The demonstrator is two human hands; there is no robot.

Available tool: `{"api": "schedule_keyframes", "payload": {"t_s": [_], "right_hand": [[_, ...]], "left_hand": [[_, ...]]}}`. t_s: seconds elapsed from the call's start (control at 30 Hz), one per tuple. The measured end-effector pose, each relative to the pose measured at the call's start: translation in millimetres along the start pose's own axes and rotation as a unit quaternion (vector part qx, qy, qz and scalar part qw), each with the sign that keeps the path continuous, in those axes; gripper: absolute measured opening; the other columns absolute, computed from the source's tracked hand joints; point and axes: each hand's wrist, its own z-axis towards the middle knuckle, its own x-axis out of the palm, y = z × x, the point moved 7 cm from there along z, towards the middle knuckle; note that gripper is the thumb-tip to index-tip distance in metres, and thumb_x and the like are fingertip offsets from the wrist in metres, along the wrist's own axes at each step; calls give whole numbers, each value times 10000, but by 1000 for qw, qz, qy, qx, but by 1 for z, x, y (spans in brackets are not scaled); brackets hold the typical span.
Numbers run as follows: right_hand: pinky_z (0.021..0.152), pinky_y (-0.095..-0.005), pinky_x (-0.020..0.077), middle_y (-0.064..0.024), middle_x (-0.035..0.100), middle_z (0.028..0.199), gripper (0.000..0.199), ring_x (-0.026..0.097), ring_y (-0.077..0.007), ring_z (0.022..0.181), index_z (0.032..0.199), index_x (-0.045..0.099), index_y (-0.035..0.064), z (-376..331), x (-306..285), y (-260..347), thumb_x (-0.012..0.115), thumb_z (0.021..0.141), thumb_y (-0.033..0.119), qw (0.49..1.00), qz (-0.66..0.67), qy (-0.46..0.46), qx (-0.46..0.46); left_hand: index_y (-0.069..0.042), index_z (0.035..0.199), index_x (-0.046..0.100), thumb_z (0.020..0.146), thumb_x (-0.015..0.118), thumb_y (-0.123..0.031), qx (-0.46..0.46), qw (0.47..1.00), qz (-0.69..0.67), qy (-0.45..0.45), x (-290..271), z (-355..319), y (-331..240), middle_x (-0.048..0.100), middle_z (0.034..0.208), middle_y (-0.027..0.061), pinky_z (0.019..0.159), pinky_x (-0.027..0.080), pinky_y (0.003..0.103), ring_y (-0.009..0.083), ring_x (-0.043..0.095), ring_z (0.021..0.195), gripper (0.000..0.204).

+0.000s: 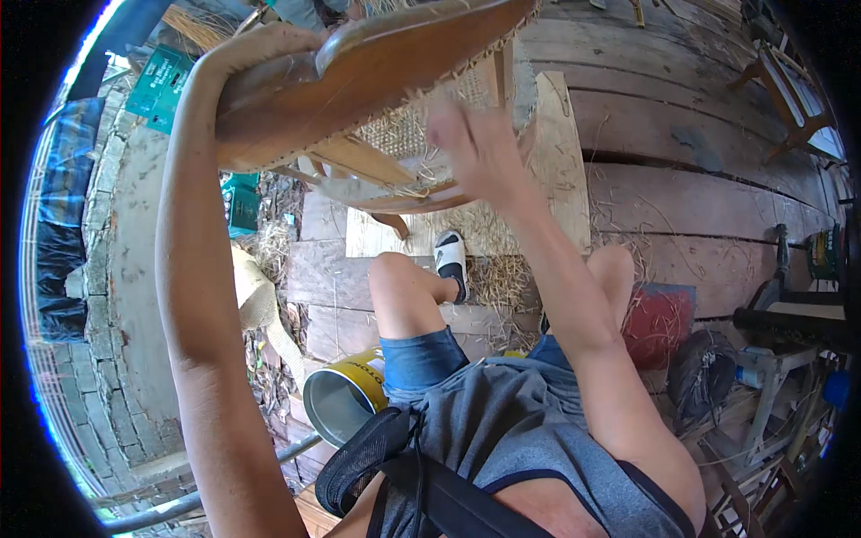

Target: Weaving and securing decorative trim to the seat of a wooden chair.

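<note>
A brown wooden chair tilts close in front of me, its broad curved back rail running across the upper view. Short strand ends stick out along the rail's edge, and a woven cane panel shows beneath it. My left hand is wrapped over the rail's upper left part; some of its fingertips are hidden by the wood. Near the rail's fringed edge and the cane, my right hand is smeared by motion. I cannot make out whether its fingers hold a strand.
Under the chair lies a pale plywood board, with loose straw-like strands around it. A yellow tin lies tipped by my left leg. Green crates stand at left; a red board and dark coil lie at right.
</note>
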Motion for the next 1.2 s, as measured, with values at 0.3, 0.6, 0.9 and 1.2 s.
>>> {"api": "schedule_keyframes", "payload": {"t_s": [0.3,0.6,0.9,1.2], "right_hand": [[535,-350,421,-129,547,661,325,566,-231,566,901,596,-16,-70,-28,-92,474,989,272,971,-168,106,137],[612,-417,441,-210,596,751,183,582,-354,660,946,569,3,2,-31,-33,532,966,182,992,-3,10,128],[625,-420,452,-188,629,731,308,599,-339,654,886,630,-11,20,-23,-14,531,967,268,993,-29,-26,113],[581,-312,423,-63,566,670,417,533,-145,627,826,636,11,-1,-27,-22,501,966,379,989,77,6,125]], "left_hand": [[-41,1259,601,961,575,-260,42,996,-54,54,5,2,3,599,1241,56,966,452,236,111,591,1066,371],[-47,1213,632,944,597,-227,5,986,-168,-11,4,2,27,638,1152,33,893,501,222,87,614,992,325],[-47,1215,633,960,571,-234,20,998,-63,9,5,7,19,670,1062,15,825,523,190,48,630,896,323],[-24,1260,593,976,539,-241,72,997,-22,12,6,8,7,650,1093,25,864,497,200,62,594,953,361]]}}
